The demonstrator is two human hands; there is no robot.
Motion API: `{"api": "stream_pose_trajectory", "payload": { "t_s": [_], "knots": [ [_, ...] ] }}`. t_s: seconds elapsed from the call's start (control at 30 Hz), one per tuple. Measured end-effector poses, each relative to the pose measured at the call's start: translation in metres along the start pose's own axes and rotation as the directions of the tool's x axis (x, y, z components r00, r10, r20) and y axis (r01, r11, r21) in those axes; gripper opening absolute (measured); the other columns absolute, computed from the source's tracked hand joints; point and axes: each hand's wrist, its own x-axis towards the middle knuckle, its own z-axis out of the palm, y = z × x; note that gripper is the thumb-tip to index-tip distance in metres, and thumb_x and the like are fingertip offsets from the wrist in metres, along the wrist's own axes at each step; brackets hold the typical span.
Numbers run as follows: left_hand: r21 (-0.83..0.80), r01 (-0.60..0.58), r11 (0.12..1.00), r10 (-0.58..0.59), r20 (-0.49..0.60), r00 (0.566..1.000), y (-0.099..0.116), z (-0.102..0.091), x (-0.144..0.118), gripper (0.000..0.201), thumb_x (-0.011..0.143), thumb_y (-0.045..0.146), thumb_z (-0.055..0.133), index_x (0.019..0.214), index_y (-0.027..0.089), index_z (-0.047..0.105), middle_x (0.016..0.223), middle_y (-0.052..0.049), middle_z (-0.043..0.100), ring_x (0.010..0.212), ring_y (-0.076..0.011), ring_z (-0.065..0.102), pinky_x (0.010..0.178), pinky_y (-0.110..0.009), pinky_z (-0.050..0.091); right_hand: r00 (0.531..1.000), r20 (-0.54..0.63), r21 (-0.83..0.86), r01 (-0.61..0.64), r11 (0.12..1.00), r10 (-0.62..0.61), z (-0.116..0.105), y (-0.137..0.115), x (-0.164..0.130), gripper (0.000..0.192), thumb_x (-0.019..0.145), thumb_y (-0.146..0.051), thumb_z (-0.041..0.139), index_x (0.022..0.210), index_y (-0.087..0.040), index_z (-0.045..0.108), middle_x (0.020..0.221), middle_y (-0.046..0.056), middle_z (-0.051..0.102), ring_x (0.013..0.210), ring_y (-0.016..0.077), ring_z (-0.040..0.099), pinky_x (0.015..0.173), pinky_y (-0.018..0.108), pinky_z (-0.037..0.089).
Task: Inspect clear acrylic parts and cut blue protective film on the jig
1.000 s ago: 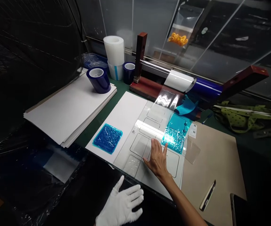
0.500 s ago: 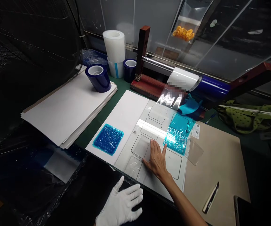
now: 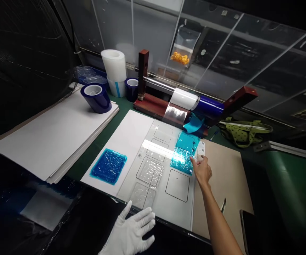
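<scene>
My left hand (image 3: 131,232), in a white glove, is held palm up with fingers spread, just off the front edge of the board. Bare, my right hand (image 3: 203,171) reaches to the right edge of the board, thumb and fingers pinched on a thin clear plastic piece (image 3: 199,158), mostly hidden by the hand. Just left of it lies shiny light-blue film (image 3: 181,161). Black rounded outlines mark the clear-covered board (image 3: 159,202). One clear square (image 3: 151,172) lies within an outline, another clear square (image 3: 139,194) in front of it.
A dark-blue film square (image 3: 108,166) lies on white paper at left. Beyond are a paper stack (image 3: 44,131) with a blue tape roll (image 3: 97,99), and a wooden roll stand (image 3: 153,106). At right lie brown cardboard (image 3: 222,166), a partly hidden pen (image 3: 223,205) and a phone (image 3: 248,226).
My right hand has moved from the outlined square on the board to the clear piece at right. The view has turned rightward. My left hand stays spread near the front edge.
</scene>
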Motion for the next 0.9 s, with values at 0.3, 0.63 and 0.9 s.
{"api": "stream_pose_trajectory", "payload": {
  "t_s": [0.3, 0.63, 0.9],
  "knots": [
    [0.411, -0.063, 0.909, 0.042, 0.059, 0.997, 0.009, 0.045, -0.002, 0.068, 0.083, 0.058, 0.048, 0.137, 0.018, 0.041, 0.146, -0.014, 0.036, 0.137, -0.0329, 0.026, 0.110, -0.052, 0.019, 0.998, -0.055, 0.295, 0.050, 0.954, -0.035, -0.067, 0.013, -0.036, 0.039, 0.088, -0.046, 0.045, 0.085, -0.015, 0.069, 0.078, 0.010, 0.072, 0.074, 0.0218, 0.067, 0.072, 0.032, 0.048],
    [0.950, -0.312, 0.031, 0.324, 0.286, 0.902, -0.045, 0.174, 0.055, 0.132, 0.041, 0.035, 0.088, 0.147, 0.023, 0.010, 0.155, -0.010, -0.004, 0.138, -0.0423, -0.013, 0.110, -0.058, -0.007, 0.992, 0.115, 0.950, -0.093, 0.298, -0.058, -0.182, 0.037, -0.159, 0.024, 0.074, -0.043, 0.068, 0.069, -0.020, 0.072, 0.054, 0.003, 0.065, 0.046, 0.0150, 0.059, 0.046, 0.026, 0.050],
    [0.814, -0.529, -0.241, 0.180, 0.573, 0.799, -0.070, 0.199, 0.085, 0.104, 0.044, 0.024, 0.082, 0.139, 0.016, 0.039, 0.133, -0.020, 0.036, 0.131, -0.0509, 0.012, 0.108, -0.060, -0.007, 0.994, -0.069, 0.754, -0.003, 0.657, 0.083, -0.194, 0.091, -0.179, 0.046, 0.089, -0.054, 0.041, 0.108, -0.020, 0.065, 0.070, 0.002, 0.059, 0.065, 0.0161, 0.056, 0.059, 0.027, 0.044]
  ]
}}
